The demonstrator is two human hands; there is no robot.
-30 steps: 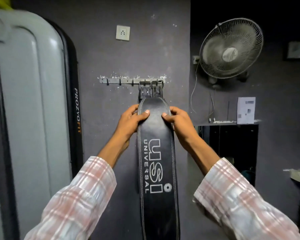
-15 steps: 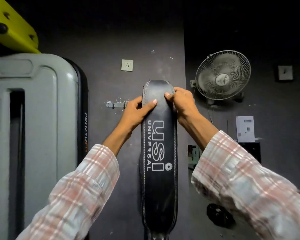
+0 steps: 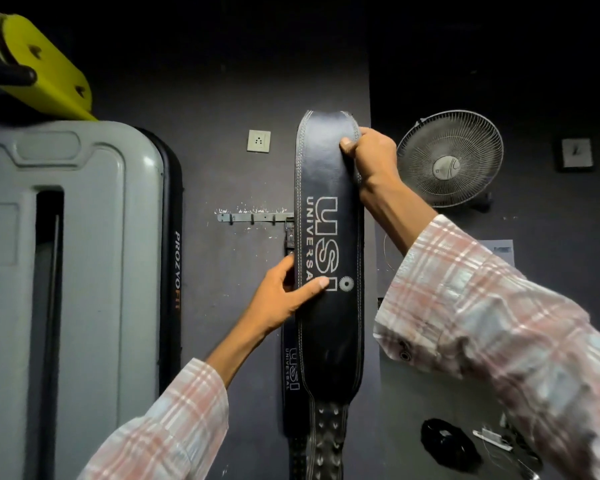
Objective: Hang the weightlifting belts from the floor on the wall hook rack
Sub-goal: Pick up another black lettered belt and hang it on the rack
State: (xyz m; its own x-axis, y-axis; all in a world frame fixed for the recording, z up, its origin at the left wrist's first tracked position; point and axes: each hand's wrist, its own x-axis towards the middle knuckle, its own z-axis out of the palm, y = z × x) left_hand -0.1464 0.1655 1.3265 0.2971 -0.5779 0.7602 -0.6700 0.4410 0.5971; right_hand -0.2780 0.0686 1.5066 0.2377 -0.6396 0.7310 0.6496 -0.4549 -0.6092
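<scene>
Our front belt (image 3: pixel 329 323) is black, with pale stitching down both edges, silvery-white USI UNIVERSAL lettering and a little sunburst mark. The back belt (image 3: pixel 290 375), peeking out at its lower left, is black with the same lettering. Our left sleeve (image 3: pixel 167 420) and right sleeve (image 3: pixel 499 323) are plaid: white, faded red, light blue.

Left of the front belt we've got:
- a silver-grey hook rack (image 3: pixel 253 217) on the dark grey wall (image 3: pixel 215 168)
- an off-white socket plate (image 3: pixel 258 141)
- a pale grey panel (image 3: pixel 84 237) with a black edge strip (image 3: pixel 177 268) lettered white and orange
- a bright yellow bracket (image 3: pixel 45 71)

Right of it there's a grey-white fan (image 3: pixel 450 158).
</scene>
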